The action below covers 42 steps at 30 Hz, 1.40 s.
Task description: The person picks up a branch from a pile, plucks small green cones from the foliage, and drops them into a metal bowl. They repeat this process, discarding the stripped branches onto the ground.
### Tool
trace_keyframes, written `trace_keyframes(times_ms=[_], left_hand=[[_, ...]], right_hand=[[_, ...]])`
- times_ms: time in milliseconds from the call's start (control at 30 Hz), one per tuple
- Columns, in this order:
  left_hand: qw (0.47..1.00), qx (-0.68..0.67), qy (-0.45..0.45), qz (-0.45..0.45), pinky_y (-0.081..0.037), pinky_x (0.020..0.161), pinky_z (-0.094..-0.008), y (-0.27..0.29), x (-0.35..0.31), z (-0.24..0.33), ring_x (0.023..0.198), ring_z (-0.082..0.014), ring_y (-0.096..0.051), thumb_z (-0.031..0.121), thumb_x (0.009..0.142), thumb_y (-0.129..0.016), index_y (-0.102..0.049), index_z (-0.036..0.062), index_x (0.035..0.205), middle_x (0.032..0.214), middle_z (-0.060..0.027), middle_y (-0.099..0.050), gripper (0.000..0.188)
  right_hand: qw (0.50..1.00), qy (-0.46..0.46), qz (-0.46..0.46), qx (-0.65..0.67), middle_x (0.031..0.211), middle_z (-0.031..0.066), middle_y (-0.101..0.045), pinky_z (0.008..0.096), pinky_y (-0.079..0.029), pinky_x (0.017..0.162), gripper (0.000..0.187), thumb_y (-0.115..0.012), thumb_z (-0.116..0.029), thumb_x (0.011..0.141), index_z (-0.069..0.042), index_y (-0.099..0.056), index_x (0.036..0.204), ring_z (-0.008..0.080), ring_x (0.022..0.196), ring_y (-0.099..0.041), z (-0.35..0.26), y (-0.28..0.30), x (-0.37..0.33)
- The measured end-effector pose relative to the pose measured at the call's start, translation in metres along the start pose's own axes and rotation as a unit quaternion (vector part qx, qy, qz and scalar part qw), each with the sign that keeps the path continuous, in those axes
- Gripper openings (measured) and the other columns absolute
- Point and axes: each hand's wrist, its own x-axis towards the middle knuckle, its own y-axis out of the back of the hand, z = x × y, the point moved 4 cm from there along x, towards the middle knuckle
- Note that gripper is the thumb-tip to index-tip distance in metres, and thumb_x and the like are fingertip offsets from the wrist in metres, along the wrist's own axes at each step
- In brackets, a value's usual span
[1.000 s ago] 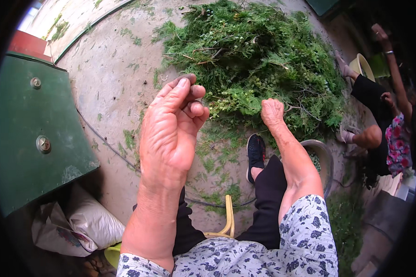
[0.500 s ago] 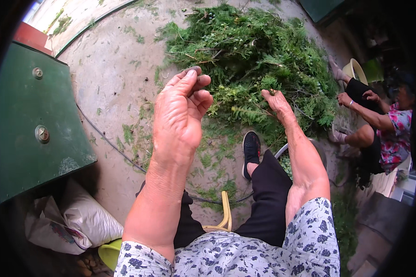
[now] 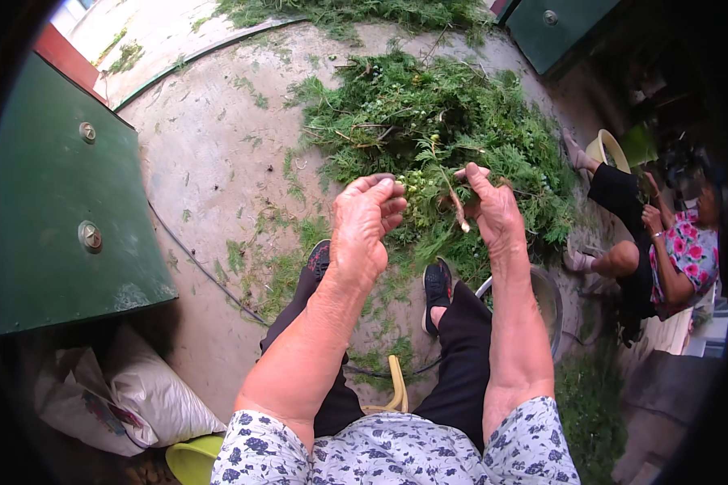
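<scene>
A green cypress-like sprig point(image 3: 437, 166), with small pale cones near its tip and a bare brown stem end, hangs at my right hand point(image 3: 499, 214). The thumb of that hand points up and its fingers are curled around the sprig. To its left, my left hand point(image 3: 362, 226) has thumb and forefinger pinched together close to the sprig's foliage; whatever is between them is hidden or too small to name. Behind both hands lies a big heap of cut evergreen branches point(image 3: 412, 105), dotted with small round cones.
A metal basin point(image 3: 548, 303) stands by my right leg. Green metal doors point(image 3: 65, 194) flank the left. White sacks point(image 3: 158, 388) and a lime-green basin point(image 3: 192, 459) sit lower left. At right, a seated person point(image 3: 679, 259) handles greenery near a yellowish tub point(image 3: 611, 149). A dark cable point(image 3: 210, 275) crosses the floor.
My left hand has lowered and moved right toward the right hand. My right hand has lifted from the heap, bringing the sprig up. The view has tilted, showing more greenery at the far end.
</scene>
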Motion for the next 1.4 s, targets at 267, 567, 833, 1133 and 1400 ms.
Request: trace_keyframes(times_ms=[267, 567, 833, 1133, 1400], left_hand=[[0.992, 0.08, -0.006, -0.094, -0.038, 0.05, -0.0183, -0.011, 0.01, 0.006, 0.06, -0.0077, -0.053, 0.022, 0.08, -0.067, -0.06, 0.0101, 0.092, 0.085, -0.0031, -0.065, 0.018], [0.992, -0.066, -0.051, -0.095, -0.051, 0.054, -0.0322, -0.019, 0.002, 0.022, 0.063, -0.0172, -0.061, 0.004, 0.084, -0.059, -0.049, -0.0002, 0.103, 0.081, -0.0115, -0.061, 0.022], [0.99, 0.008, -0.091, -0.111, -0.029, 0.037, -0.0203, -0.032, -0.012, 0.018, 0.042, -0.0045, -0.037, 0.004, 0.08, -0.065, -0.056, 0.0036, 0.09, 0.061, -0.0002, -0.052, 0.013], [0.977, 0.124, -0.086, -0.151, -0.027, 0.036, -0.0166, -0.046, -0.021, 0.002, 0.045, 0.0009, -0.038, 0.016, 0.083, -0.064, -0.061, 0.0056, 0.079, 0.058, 0.0074, -0.048, 0.012], [0.974, 0.08, -0.04, -0.209, -0.022, 0.037, -0.0177, -0.052, -0.019, 0.009, 0.043, -0.0011, -0.03, 0.01, 0.083, -0.061, -0.059, 0.0053, 0.08, 0.055, 0.0082, -0.039, 0.006]], right_hand=[[0.969, 0.188, -0.043, -0.151, 0.08, 0.0017, -0.065, 0.0253, -0.045, 0.07, 0.012, -0.065, -0.008, 0.082, 0.0, -0.065, 0.09, 0.0081, 0.075, -0.057, -0.022, -0.048, -0.067], [0.947, 0.164, -0.176, -0.212, 0.072, 0.0065, -0.064, 0.0274, -0.045, 0.062, 0.011, -0.065, -0.004, 0.078, 0.001, -0.064, 0.088, 0.0087, 0.066, -0.054, -0.008, -0.048, -0.071], [0.916, 0.194, -0.156, -0.314, 0.073, 0.0134, -0.063, 0.0299, -0.045, 0.061, 0.018, -0.063, -0.005, 0.078, -0.001, -0.062, 0.095, 0.0148, 0.062, -0.054, -0.016, -0.043, -0.067], [0.964, 0.256, 0.002, -0.074, 0.079, 0.0094, -0.062, 0.0254, -0.047, 0.058, 0.018, -0.065, -0.009, 0.081, 0.003, -0.062, 0.093, 0.0119, 0.064, -0.059, -0.035, -0.032, -0.065], [0.938, 0.036, -0.096, 0.333, 0.072, 0.0056, -0.06, 0.0239, -0.044, 0.051, 0.013, -0.056, -0.014, 0.088, -0.001, -0.058, 0.086, 0.0141, 0.057, -0.058, -0.028, -0.017, -0.057]])
